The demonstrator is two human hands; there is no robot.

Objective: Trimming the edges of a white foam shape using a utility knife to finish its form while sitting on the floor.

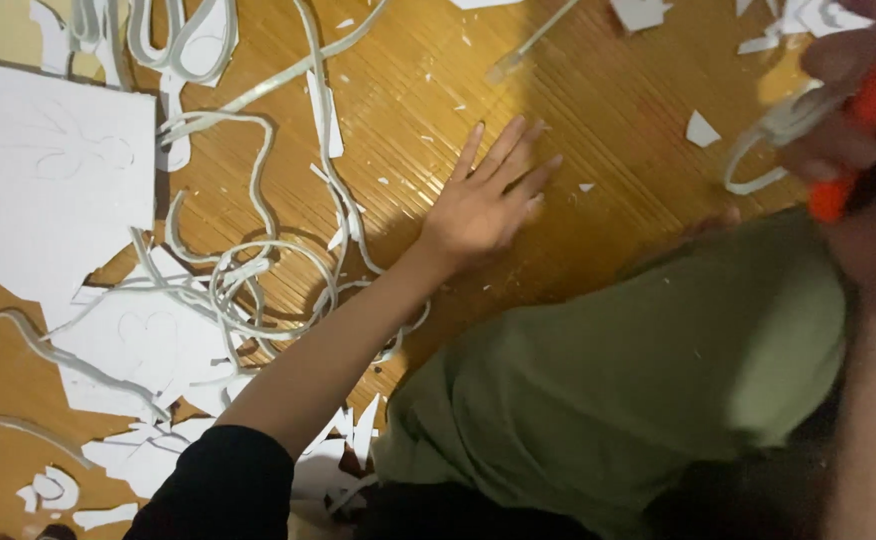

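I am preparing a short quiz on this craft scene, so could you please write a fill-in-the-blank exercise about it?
1. The left hand lies flat on the ___ floor with its fingers spread.
2. The right hand grips a tool with an ___ handle.
3. The curling offcut strips are ___ in colour.
4. The trouser leg beside the left hand is ___.

Missing words: wooden; orange; white; green
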